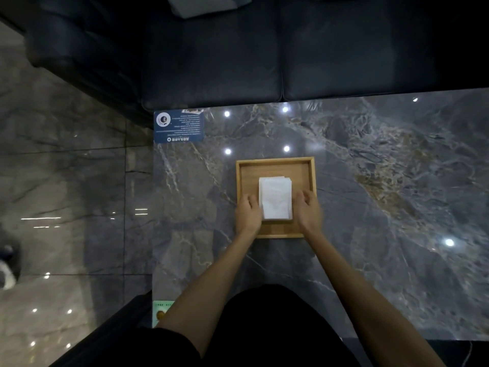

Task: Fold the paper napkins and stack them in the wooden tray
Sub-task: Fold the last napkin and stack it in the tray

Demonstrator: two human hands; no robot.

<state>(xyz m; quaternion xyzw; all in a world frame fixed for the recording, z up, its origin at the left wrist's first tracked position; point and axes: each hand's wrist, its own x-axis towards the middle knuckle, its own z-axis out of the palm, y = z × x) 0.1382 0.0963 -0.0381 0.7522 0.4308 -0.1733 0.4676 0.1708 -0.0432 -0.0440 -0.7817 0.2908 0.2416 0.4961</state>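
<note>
Marble table [370, 181]: napkin stack [275, 198] in wooden tray [275, 163], between both hands' fingers [251, 201].

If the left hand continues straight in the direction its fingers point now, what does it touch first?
Probably the far wall of the wooden tray. The left hand points away along the napkin stack.

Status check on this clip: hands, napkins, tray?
Left hand and right hand flank napkin stack, squaring it. Stack sits inside wooden tray. Nothing blocking.
</note>
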